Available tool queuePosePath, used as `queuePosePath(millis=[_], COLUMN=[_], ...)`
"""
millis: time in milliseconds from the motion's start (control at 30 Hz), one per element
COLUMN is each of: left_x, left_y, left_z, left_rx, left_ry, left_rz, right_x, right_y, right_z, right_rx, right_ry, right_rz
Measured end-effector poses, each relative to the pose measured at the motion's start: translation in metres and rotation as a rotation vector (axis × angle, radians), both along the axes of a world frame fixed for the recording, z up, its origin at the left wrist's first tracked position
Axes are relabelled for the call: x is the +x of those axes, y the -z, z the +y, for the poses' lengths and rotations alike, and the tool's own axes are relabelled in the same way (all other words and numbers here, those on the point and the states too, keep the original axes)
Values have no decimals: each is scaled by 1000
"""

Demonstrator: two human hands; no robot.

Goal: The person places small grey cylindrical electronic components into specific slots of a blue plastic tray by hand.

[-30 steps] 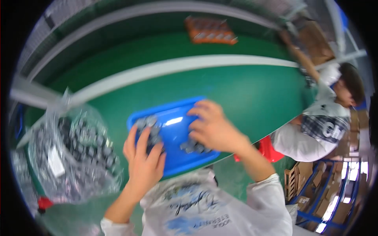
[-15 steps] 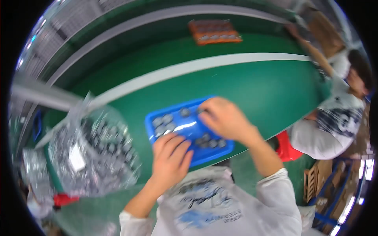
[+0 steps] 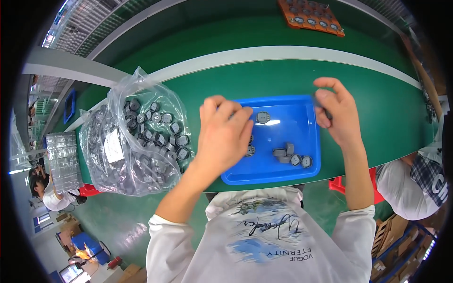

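Blue tray [image 3: 302,129] sits on green bench [image 3: 188,89] right in front of the person, near bench's front edge. Left hand [image 3: 224,134] lies palm-down over tray's left part, fingers together & curled, tips by a small grey round part [image 3: 263,117] in tray's upper middle; can't tell if anything's gripped under the palm. Another grey part [image 3: 250,150] peeks out just beside that hand's lower edge. Right hand [image 3: 337,111] hovers at tray's right rim, fingers bent, thumb & forefinger pinched on a small dark piece [image 3: 327,113], mostly hidden. Small cluster of grey parts [image 3: 291,155] lies in tray's lower right, touching one another, apart from both hands.

Left of tray, just beside it: clear plastic bag [image 3: 134,137], crumpled, full of the same grey parts, w/ a white label on it. Orange tray [image 3: 309,16] w/ rows of parts at bench's far side, well apart. Stack of clear trays [image 3: 63,158] at far left. Another person's checked sleeve [image 3: 415,181] at right edge, below bench.
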State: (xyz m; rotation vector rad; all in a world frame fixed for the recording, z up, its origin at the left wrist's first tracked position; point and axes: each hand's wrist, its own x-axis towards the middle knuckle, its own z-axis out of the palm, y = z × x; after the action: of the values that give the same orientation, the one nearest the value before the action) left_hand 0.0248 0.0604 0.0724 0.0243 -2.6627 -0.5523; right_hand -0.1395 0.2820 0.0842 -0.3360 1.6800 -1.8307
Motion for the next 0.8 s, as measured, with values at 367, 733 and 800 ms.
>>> queuePosePath(millis=[367, 733, 800], left_x=[-40, -47, -47], left_y=[15, 18, 17], left_z=[0, -8, -10], left_rx=[-8, 19, 11], left_ry=[25, -18, -34], left_rz=[-146, -165, -189], right_x=[31, 21, 20], right_y=[31, 24, 28], right_z=[-31, -18, -21], right_rx=[635, 575, 571], right_ry=[-381, -387, -395], right_rz=[1253, 1293, 1314])
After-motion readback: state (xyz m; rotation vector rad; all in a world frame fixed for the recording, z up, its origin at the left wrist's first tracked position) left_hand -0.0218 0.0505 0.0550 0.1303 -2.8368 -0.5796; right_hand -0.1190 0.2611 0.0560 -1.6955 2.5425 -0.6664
